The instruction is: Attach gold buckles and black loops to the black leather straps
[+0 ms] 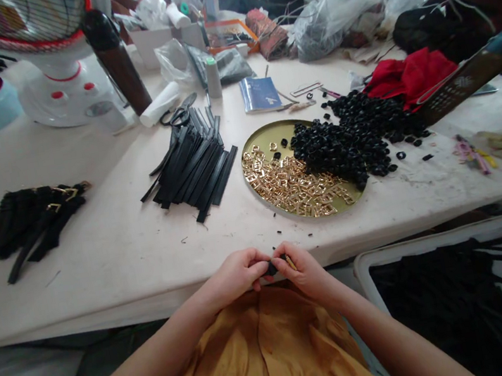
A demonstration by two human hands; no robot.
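Note:
At the table's front edge, my left hand (243, 270) is closed, its thumb and fingers pinching a short black strap (271, 269). Close against it, my right hand (304, 269) is closed on the same strap and on a gold buckle (291, 263). Fingers cover most of both pieces. Beyond my hands lies a round gold tray (280, 126) with many loose gold buckles (296, 183) and a heap of small black pieces (344, 140) spilling over its right side. Cut black strips (193, 162) are piled left of the tray. Further left rest black straps with gold buckles (37, 217).
Scissors (180, 115), a blue booklet (260, 93) and a thread spool (213, 79) are behind the strips. A fan (66, 90) stands back left. Red cloth (410, 78) lies right of the black heap. A white bin (364, 272) of black strips sits below the table at right.

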